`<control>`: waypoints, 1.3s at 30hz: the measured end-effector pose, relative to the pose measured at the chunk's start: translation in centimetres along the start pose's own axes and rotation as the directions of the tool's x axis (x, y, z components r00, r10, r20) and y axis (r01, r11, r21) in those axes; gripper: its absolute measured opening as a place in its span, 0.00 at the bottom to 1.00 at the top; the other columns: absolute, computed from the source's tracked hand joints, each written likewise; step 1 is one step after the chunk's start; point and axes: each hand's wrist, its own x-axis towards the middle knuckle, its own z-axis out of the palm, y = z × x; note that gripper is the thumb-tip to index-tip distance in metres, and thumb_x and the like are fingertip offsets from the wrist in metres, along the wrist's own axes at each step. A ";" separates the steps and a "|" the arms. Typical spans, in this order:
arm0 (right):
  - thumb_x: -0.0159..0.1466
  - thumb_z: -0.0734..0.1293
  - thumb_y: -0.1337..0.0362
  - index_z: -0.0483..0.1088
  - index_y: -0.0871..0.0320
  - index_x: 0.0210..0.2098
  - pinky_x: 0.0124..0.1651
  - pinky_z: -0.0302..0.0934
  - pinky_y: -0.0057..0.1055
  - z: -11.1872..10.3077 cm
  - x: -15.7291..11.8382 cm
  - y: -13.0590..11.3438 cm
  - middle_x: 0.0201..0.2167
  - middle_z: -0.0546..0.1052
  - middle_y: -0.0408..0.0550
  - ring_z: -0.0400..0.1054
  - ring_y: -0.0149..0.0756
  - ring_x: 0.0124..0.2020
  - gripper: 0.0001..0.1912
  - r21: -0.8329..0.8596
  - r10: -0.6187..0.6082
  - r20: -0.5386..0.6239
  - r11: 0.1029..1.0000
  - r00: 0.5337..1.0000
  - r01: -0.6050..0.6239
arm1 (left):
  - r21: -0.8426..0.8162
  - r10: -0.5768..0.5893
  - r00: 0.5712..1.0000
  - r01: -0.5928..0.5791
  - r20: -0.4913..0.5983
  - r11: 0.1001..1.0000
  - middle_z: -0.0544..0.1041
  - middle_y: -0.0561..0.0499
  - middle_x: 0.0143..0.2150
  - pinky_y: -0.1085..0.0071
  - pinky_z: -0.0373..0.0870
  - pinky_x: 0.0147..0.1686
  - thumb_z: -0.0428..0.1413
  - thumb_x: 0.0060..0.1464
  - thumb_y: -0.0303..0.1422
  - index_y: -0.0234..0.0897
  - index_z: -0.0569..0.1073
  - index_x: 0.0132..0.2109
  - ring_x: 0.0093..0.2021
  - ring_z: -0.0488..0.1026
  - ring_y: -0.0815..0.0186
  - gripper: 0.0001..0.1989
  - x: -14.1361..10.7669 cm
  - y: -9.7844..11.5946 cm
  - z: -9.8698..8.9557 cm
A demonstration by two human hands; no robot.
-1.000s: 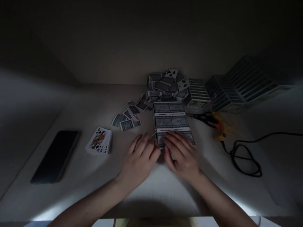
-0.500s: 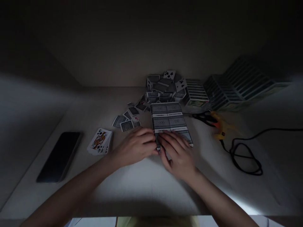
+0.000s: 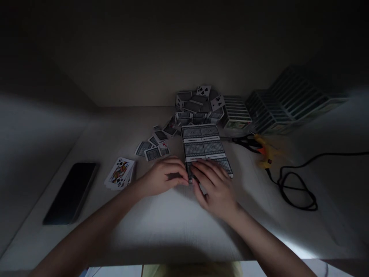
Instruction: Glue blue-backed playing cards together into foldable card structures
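Note:
A block covered in patterned playing cards (image 3: 203, 146) lies on the pale table, its near end under my hands. My left hand (image 3: 165, 176) is at the block's near left corner, thumb and fingers curved with a gap between them, fingertips touching the edge. Whether it pinches anything there is too dark to tell. My right hand (image 3: 215, 186) rests over the near end, fingers bent on the card surface and thumb at the front edge. Loose cards (image 3: 152, 154) are scattered left of the block. A small stack of face-up cards (image 3: 119, 173) with a queen on top lies farther left.
A black phone (image 3: 70, 193) lies at the left. Behind the block is a heap of cards (image 3: 198, 104). Slotted card structures (image 3: 236, 111) stand at the back right. Scissors (image 3: 246, 142) and a yellow glue gun (image 3: 264, 151) with a black cable (image 3: 298, 207) lie at the right.
My left hand's fingers have lifted and parted from the thumb, opening a gap. My right hand stays on the block. The whole view has shifted slightly.

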 end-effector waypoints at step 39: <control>0.62 0.64 0.72 0.72 0.59 0.41 0.57 0.61 0.41 1.2 -1.1 -0.9 0.47 0.78 0.45 0.66 0.38 0.53 0.09 0.075 -0.094 -0.024 0.993 0.995 0.095 | -0.867 -0.731 0.604 0.126 -0.319 0.482 0.76 0.56 0.31 0.74 0.73 0.37 0.67 0.41 0.41 0.38 0.72 0.31 0.36 0.76 0.70 0.15 3.7 -4.4 -0.6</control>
